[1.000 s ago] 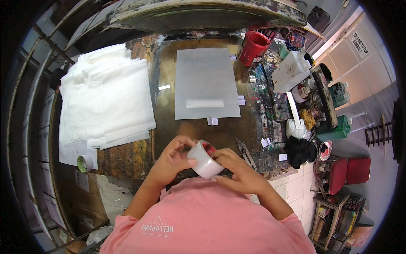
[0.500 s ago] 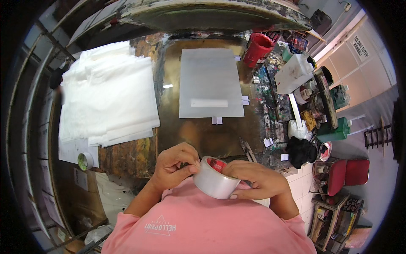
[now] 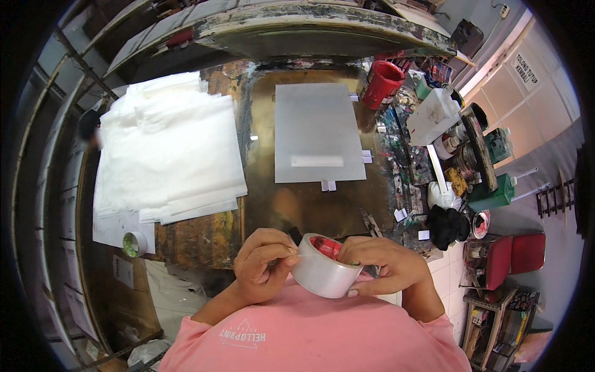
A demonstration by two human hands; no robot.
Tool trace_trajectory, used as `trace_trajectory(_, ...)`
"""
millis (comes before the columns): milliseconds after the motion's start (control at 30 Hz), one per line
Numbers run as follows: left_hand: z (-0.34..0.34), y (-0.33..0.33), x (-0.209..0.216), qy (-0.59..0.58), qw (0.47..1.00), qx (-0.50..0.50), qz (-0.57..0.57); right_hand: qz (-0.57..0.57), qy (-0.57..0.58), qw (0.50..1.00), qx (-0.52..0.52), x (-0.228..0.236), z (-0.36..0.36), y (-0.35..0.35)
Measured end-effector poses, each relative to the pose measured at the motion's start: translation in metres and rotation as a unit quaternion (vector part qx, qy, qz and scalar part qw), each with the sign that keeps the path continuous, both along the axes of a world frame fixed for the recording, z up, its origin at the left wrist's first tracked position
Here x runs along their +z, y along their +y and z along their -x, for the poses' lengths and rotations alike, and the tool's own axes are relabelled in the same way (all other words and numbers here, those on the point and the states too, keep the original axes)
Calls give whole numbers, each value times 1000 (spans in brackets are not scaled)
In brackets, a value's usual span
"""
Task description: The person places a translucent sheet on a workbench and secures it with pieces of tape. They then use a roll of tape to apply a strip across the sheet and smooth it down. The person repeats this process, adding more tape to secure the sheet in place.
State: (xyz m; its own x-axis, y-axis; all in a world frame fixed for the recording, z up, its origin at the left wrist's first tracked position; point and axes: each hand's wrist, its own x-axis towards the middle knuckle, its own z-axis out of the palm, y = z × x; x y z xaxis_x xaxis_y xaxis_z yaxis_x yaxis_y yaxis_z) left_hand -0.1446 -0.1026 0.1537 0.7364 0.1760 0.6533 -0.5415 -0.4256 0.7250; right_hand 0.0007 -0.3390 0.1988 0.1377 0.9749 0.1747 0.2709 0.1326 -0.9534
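A wide roll of clear packing tape (image 3: 325, 282) with a red inner core is held in front of my pink shirt. My right hand (image 3: 393, 266) grips it from the right, fingers hooked into the core and thumb against the outside. At the roll's left side my left hand (image 3: 263, 263) is closed in a pinch on what looks like the tape's loose end. Beyond my hands, a translucent sheet (image 3: 319, 127) lies on the dark brown work surface (image 3: 263, 211), with a white strip (image 3: 317, 161) near its lower edge. Small folded tabs (image 3: 328, 185) sit along its borders.
A tall stack of white sheets (image 3: 176, 149) covers the left of the table, near a small green-cored tape roll (image 3: 134, 243). On the right stand a red bucket (image 3: 383, 85), a white jerrycan (image 3: 432, 115), a black cloth (image 3: 445, 224) and a red chair (image 3: 527, 260).
The view has shifted, so the table appears a little lower and farther right. My left fingertips have drawn slightly upward at the roll's side; the right hand keeps its grip.
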Motion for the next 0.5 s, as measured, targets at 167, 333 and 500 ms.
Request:
trace_trajectory(167,-1,7,-3,-5,1000,-28,2,-6,14,1000,-9,-1,4,3)
trace_trajectory(333,7,12,2,169,961,-172,135,26,34,999,29,-3,-3,-6)
trace_trajectory(500,9,15,7,287,915,-206,194,56,24,997,41,-12,-6,-11)
